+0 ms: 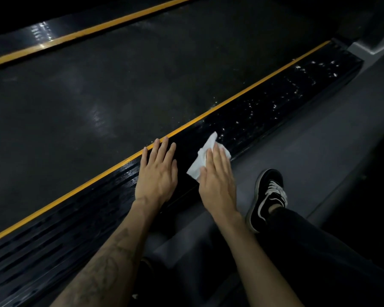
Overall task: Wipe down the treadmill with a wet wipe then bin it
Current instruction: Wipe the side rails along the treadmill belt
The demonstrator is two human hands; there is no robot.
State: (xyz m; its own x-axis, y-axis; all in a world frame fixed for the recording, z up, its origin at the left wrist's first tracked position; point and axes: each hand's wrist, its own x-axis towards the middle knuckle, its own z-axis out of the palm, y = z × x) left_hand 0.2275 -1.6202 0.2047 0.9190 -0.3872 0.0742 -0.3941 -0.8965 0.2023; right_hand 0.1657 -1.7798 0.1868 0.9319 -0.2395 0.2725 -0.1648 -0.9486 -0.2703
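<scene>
The treadmill [120,89] runs slantwise, its wide dark belt textured and dull. A glossy black ribbed side rail [264,116] runs along the belt's near edge, with a yellow stripe [208,113] between them. The white wet wipe [205,156] lies crumpled and flat on that rail, under the right hand's straight fingers [218,161]. One corner pokes out past the fingertips and another spreads out beside the thumb. Beyond the fingertips the rail shows scattered pale, shiny flecks.

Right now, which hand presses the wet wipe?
The right hand, flat on the white wet wipe; the left hand rests bare on the side rail.
</scene>
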